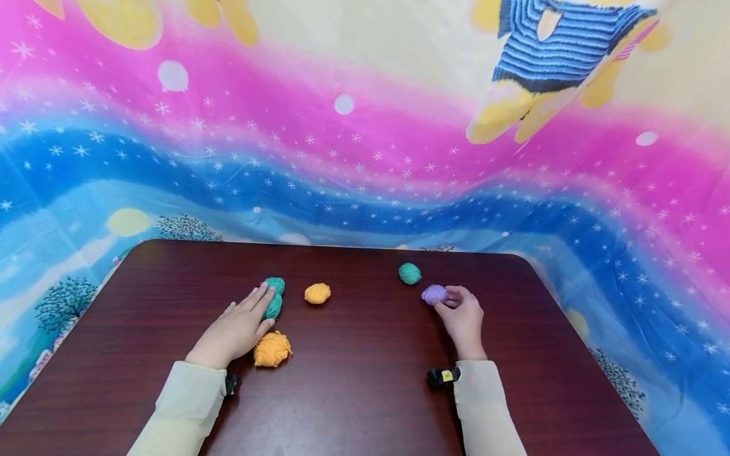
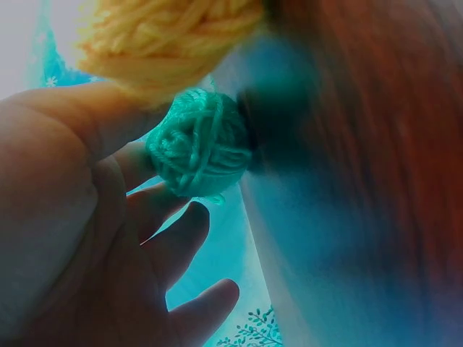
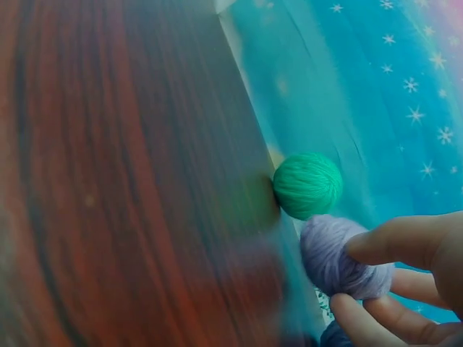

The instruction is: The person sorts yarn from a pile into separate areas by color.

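Observation:
My left hand [image 1: 234, 329] lies with extended fingers against a teal yarn bundle [image 1: 275, 297] on the left side of the table. Beside its thumb sits an orange yarn ball [image 1: 272, 349], which fills the top of the left wrist view as a yellow ball [image 2: 166, 43]; the teal yarn [image 2: 201, 144] shows just past the thumb. On the right, a purple yarn ball [image 1: 435, 294] is pinched between the thumb and fingers of my right hand [image 1: 464, 320]. The right wrist view shows this purple ball [image 3: 343, 256] near a green one [image 3: 309, 186].
A small yellow yarn ball [image 1: 317, 293] rests right of the teal bundle. The green yarn ball [image 1: 409, 273] stands near the far edge of the brown table [image 1: 353, 392]. A patterned cloth [image 1: 342, 171] hangs behind. Below the purple ball, a dark bluish thing [image 3: 334, 335] is partly hidden.

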Tool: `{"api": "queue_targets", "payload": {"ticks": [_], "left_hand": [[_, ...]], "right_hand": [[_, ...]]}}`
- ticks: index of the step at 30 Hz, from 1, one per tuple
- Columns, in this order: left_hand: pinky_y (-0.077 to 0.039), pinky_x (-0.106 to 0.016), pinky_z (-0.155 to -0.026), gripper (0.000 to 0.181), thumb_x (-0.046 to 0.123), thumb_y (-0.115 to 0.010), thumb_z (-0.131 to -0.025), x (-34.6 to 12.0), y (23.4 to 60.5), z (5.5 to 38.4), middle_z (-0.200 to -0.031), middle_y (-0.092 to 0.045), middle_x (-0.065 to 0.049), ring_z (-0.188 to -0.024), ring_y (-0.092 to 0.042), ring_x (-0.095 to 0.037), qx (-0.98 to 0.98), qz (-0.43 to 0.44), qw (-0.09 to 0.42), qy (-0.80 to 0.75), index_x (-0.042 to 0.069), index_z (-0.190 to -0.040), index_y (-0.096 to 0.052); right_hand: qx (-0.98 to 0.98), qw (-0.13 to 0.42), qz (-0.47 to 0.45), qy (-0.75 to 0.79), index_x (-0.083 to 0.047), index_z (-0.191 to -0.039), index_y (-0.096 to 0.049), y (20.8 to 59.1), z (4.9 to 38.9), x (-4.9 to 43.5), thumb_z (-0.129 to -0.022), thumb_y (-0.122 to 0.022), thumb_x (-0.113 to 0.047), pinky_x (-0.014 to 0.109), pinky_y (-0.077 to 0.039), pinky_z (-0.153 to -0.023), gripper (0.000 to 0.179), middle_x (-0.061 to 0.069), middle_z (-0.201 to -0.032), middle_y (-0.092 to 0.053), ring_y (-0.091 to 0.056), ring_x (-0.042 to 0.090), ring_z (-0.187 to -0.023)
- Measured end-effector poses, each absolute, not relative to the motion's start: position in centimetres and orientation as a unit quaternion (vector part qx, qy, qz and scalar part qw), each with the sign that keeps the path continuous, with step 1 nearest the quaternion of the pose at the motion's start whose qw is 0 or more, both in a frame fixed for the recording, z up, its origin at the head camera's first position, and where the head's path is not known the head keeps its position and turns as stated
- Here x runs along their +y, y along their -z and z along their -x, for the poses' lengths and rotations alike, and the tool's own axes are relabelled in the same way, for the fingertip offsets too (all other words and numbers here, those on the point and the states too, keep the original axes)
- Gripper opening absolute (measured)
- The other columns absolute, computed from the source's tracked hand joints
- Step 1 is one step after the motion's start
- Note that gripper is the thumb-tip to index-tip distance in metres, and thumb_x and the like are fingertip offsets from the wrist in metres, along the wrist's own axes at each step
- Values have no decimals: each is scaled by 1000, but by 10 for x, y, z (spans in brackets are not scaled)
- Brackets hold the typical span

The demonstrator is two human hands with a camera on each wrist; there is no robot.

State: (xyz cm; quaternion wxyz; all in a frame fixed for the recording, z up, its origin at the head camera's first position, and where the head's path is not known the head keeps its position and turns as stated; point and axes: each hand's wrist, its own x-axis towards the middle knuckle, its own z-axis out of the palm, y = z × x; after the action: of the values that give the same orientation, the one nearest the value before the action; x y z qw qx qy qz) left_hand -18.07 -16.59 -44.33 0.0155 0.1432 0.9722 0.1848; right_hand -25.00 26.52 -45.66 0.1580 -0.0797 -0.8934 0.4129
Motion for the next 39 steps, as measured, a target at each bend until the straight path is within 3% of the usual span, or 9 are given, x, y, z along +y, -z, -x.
{"api": "queue_targets", "payload": {"ticks": [10, 23, 33, 39], "left_hand": [[-28, -68, -113, 64, 24, -57, -105, -166, 443, 181, -163, -26, -25, -149, -27, -43, 972, -144, 17, -187, -1, -158, -30], [-28, -69, -113, 64, 23, -57, -105, -167, 443, 180, -162, -26, -26, -148, -27, -44, 971, -150, 15, -187, -2, -158, -31], [-28, -69, -113, 63, 22, -57, -105, -166, 440, 178, -162, -27, -27, -148, -28, -44, 970, -150, 14, -191, -3, -157, -31], [-28, -69, -113, 63, 22, -57, -105, -166, 440, 178, -162, -27, -27, -148, -29, -44, 970, -150, 13, -190, -3, -157, -32]], "right_hand": [[-909, 172, 74, -373, 6, -115, -68, 452, 248, 266, -86, -77, -5, 49, -57, -83, 33, 24, -102, -69, -69, 35, -92], [-905, 153, 65, -391, 4, -121, -67, 444, 244, 262, -88, -77, -10, 49, -58, -85, 37, 24, -109, -70, -69, 34, -96], [-894, 148, 13, -423, 3, -116, -70, 438, 240, 241, -89, -77, -8, 49, -55, -92, 31, 21, -106, -73, -71, 35, -96], [-881, 137, -20, -453, 3, -115, -70, 441, 238, 223, -87, -77, -6, 48, -57, -87, 29, 21, -104, -72, -71, 35, -94]]}}
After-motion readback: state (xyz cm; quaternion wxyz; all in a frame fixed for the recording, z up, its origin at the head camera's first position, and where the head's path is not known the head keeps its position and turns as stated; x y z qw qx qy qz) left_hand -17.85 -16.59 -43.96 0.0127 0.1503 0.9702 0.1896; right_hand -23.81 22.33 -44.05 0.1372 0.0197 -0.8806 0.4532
